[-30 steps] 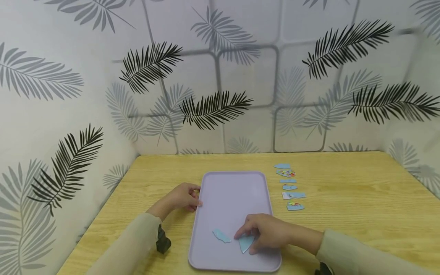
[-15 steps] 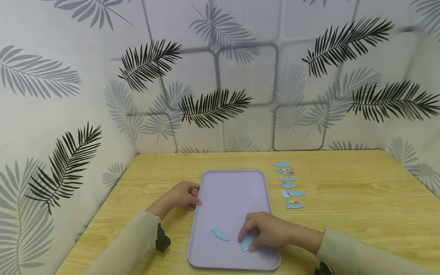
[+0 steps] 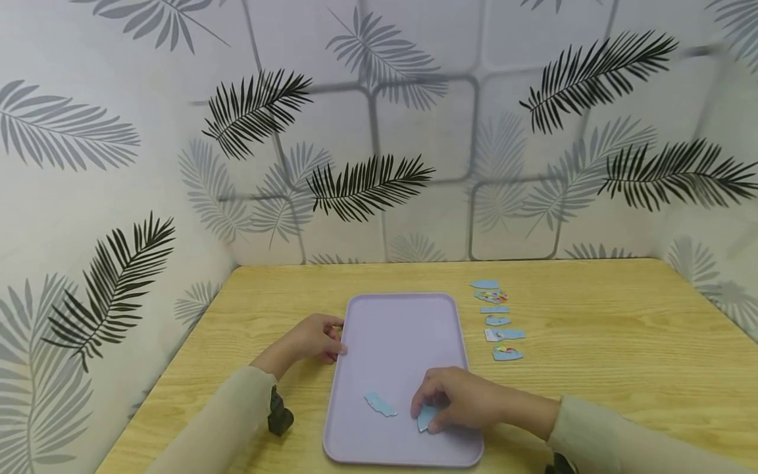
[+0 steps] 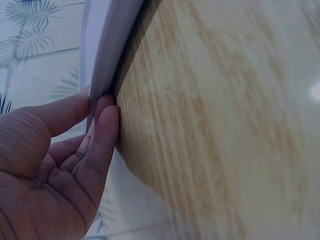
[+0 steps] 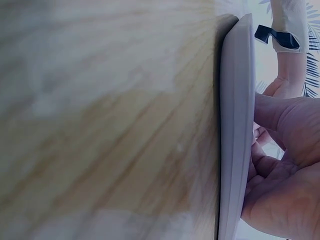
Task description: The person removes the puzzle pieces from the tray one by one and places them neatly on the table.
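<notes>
A lilac tray lies lengthwise on the table. My left hand pinches its left rim; in the left wrist view the thumb lies on the rim and the fingertips come from below. Over the tray's near right part, my right hand holds a flat, pointed light-blue piece between thumb and fingers. The hand covers part of that piece. To its left a jagged light-blue strip rests on the tray. In the right wrist view the tray wall hides the fingertips of the right hand.
Right of the tray, several flat light-blue pieces lie in a column on the wooden table. Among them are a piece with multicoloured print and one with a white end. A leaf-patterned backdrop stands behind the table.
My right fingertips have drawn in around the pointed light-blue piece, which has turned slightly, and less of it shows. The left hand stays at the tray rim.
</notes>
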Demonstrator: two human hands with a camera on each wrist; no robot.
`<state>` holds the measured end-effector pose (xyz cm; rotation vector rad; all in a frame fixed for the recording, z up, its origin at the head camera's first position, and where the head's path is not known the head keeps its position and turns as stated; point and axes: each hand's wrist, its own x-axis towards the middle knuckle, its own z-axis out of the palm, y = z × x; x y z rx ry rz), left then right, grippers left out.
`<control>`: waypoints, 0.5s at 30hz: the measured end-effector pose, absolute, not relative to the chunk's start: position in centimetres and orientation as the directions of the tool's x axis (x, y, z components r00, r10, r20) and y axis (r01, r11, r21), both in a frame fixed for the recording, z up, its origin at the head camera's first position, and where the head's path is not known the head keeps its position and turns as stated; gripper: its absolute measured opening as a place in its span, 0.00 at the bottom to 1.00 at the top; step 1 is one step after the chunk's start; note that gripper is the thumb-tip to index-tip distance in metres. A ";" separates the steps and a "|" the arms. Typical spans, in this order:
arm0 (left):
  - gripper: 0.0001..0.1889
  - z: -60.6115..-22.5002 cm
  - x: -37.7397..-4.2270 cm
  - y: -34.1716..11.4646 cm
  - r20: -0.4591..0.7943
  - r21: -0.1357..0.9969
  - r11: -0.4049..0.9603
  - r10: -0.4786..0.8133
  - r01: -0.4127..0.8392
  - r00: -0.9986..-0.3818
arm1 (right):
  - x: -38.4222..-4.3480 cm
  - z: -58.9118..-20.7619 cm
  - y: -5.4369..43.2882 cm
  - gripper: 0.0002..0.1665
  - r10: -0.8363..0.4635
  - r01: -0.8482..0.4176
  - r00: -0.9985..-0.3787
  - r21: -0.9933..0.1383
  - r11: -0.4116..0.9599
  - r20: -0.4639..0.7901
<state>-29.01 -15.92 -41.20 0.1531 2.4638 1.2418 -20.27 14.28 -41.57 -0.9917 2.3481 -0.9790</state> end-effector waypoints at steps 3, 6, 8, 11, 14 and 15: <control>0.32 -41.2 -29.0 -15.9 -0.286 0.795 0.602 0.258 -0.078 -0.923 | -20.3 -41.5 14.3 0.13 -0.742 -0.457 -0.665 -0.736 0.499 -0.090; 0.32 -41.1 -29.0 -15.9 -0.289 0.793 0.604 0.256 -0.081 -0.923 | -20.3 -41.4 14.4 0.13 -0.741 -0.454 -0.665 -0.740 0.496 -0.089; 0.32 -41.1 -29.0 -15.9 -0.291 0.793 0.603 0.257 -0.082 -0.922 | -20.4 -41.3 14.5 0.13 -0.740 -0.451 -0.667 -0.743 0.494 -0.087; 0.32 -41.0 -28.9 -15.9 -0.292 0.794 0.602 0.260 -0.082 -0.921 | -20.4 -41.1 14.6 0.13 -0.736 -0.451 -0.673 -0.746 0.490 -0.077; 0.32 -40.8 -28.8 -15.9 -0.295 0.795 0.600 0.259 -0.086 -0.920 | -20.4 -40.9 14.8 0.13 -0.733 -0.461 -0.678 -0.744 0.484 -0.057; 0.32 -40.8 -28.8 -15.9 -0.295 0.795 0.600 0.260 -0.086 -0.920 | -20.4 -40.8 14.9 0.12 -0.733 -0.464 -0.679 -0.743 0.481 -0.050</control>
